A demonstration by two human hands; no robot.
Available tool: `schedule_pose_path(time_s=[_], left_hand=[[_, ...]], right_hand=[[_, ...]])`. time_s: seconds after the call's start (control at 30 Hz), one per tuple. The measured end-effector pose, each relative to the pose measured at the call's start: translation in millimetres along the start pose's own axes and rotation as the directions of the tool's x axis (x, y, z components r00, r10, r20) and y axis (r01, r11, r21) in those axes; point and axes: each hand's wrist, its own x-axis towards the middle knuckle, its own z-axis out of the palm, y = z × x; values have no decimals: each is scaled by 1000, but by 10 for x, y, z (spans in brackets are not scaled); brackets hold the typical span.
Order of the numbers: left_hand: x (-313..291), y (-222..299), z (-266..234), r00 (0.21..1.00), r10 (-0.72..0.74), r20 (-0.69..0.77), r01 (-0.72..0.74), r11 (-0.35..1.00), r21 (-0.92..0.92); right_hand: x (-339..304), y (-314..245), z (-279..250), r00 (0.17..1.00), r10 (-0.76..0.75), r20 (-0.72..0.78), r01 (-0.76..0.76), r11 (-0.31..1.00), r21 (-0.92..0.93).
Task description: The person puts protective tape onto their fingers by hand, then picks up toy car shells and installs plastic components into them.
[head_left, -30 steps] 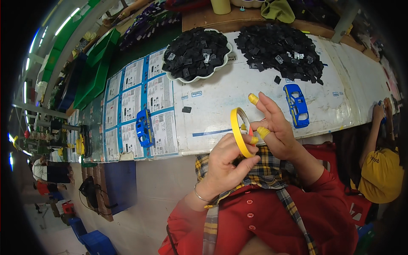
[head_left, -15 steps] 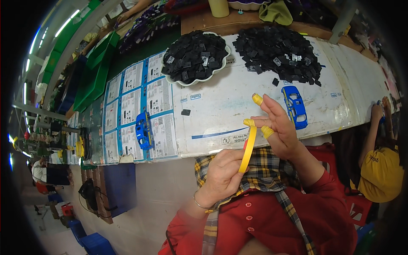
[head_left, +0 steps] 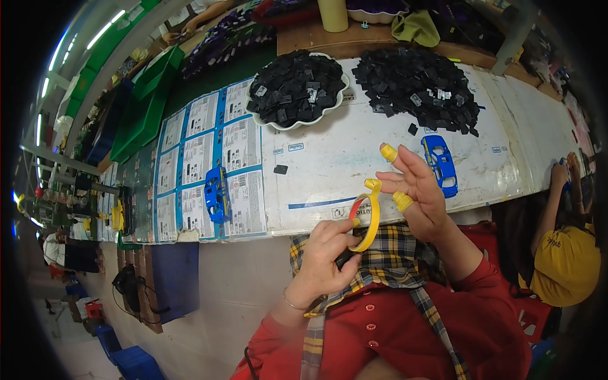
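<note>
In my left hand [head_left: 326, 256] is a roll of yellow tape [head_left: 375, 229] with a reddish inner core, gripped at its near side. A strip of the tape runs up to a fingertip of my right hand [head_left: 421, 193] and wraps round it. Two other fingertips of that hand also wear yellow tape, and its fingers are spread with nothing in the palm. Just beyond my right hand lies a blue toy car body [head_left: 439, 164]. A second blue toy car body [head_left: 216, 195] rests on the printed sheets at the left.
A white scalloped bowl [head_left: 296, 125] heaped with black flat pieces stands at the back. Beside it spreads a loose pile of black pieces [head_left: 418, 88]; one black piece [head_left: 280, 170] lies apart. A green bin [head_left: 142, 114] is at the left. Another person in yellow [head_left: 565, 263] works at the right.
The tape roll has turned, so its open ring and red core now show. My left hand has shifted slightly with it; my right hand stays nearly in place with fingers spread.
</note>
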Motion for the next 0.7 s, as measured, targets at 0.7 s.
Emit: schedule_pose_path(time_s=[0.7], left_hand=[[264, -76, 18, 830, -430, 356, 547, 501, -671]], right_hand=[[18, -89, 180, 985, -62, 161, 42, 991, 128]])
